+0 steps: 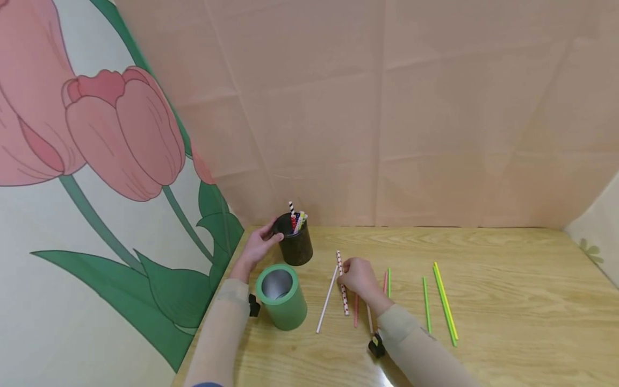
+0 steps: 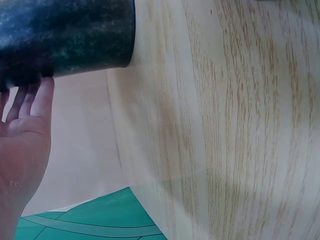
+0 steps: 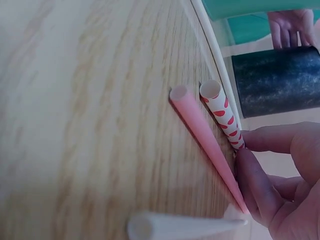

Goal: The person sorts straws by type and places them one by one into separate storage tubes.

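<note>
My left hand (image 1: 258, 246) holds the side of a dark cup (image 1: 296, 248) near the back left of the table; in the left wrist view its fingertips (image 2: 45, 92) touch the cup wall. Several patterned straws (image 1: 295, 221) stand in this cup. With thumb and fingertips, my right hand (image 1: 359, 277) pinches a white paper straw with red spots (image 1: 345, 301), which lies along the wood in the right wrist view. Beside it lie a plain white straw (image 1: 327, 299) and a pink straw (image 3: 205, 135).
A green cylindrical container (image 1: 287, 312) with an open top stands in front of the dark cup, by my left forearm. Right of my right hand lie green straws (image 1: 426, 303) and a yellow straw (image 1: 450, 306). Behind the table (image 1: 522, 301) hangs a pinkish cloth (image 1: 435, 134).
</note>
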The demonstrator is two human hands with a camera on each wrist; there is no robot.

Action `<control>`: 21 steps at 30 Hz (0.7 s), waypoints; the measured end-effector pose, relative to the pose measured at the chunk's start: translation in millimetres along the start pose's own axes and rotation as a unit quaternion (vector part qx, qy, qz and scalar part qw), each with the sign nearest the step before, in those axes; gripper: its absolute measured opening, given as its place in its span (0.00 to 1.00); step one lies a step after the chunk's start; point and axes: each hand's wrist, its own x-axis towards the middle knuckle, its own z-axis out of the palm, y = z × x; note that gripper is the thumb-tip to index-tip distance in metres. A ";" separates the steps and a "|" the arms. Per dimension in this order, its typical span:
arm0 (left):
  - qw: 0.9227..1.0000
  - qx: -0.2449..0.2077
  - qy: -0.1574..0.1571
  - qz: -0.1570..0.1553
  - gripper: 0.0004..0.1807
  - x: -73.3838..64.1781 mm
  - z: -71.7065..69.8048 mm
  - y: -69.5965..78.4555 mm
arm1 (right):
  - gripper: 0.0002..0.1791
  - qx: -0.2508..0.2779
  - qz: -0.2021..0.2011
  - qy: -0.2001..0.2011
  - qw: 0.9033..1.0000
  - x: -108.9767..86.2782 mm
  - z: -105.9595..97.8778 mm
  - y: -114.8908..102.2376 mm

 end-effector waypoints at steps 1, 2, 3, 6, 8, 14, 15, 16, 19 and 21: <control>1.000 -0.001 0.000 -0.002 0.38 0.0 0.2 0.2 | 0.18 0.002 0.001 0.000 1.000 -0.2 -0.2 -0.3; 1.000 -0.003 -0.001 -0.002 0.38 -0.1 0.3 0.3 | 0.19 0.004 0.001 -0.001 1.000 -0.6 -0.6 -0.8; 1.000 -0.004 -0.001 -0.004 0.38 -0.3 0.3 0.7 | 0.19 0.004 0.004 -0.002 1.000 -1.0 -1.0 -1.1; 1.000 -0.008 -0.002 -0.009 0.38 -0.3 0.7 1.3 | 0.20 0.011 0.010 -0.007 1.000 -2.2 -1.8 -2.3; 1.000 -0.005 -0.002 -0.012 0.38 -0.7 0.5 1.8 | 0.21 0.014 0.015 -0.010 1.000 -2.4 -1.7 -3.0; 1.000 -0.003 -0.007 -0.010 0.39 -1.3 0.3 2.5 | 0.22 0.009 0.020 -0.017 1.000 -1.1 -2.1 -4.6; 1.000 -0.003 -0.007 -0.010 0.39 -1.4 0.3 2.8 | 0.22 0.008 0.021 -0.018 1.000 -1.0 -2.3 -5.1; 1.000 -0.003 -0.006 -0.010 0.39 -1.7 0.3 3.1 | 0.23 0.008 0.025 -0.021 0.999 -1.0 -2.4 -5.6; 1.000 -0.001 -0.004 -0.011 0.38 -2.2 0.1 3.5 | 0.25 0.013 0.032 -0.028 0.999 -0.8 -2.7 -6.2; 1.000 0.001 -0.002 -0.012 0.38 -2.4 -0.1 3.5 | 0.27 0.018 0.038 -0.033 0.999 -0.4 -2.4 -6.0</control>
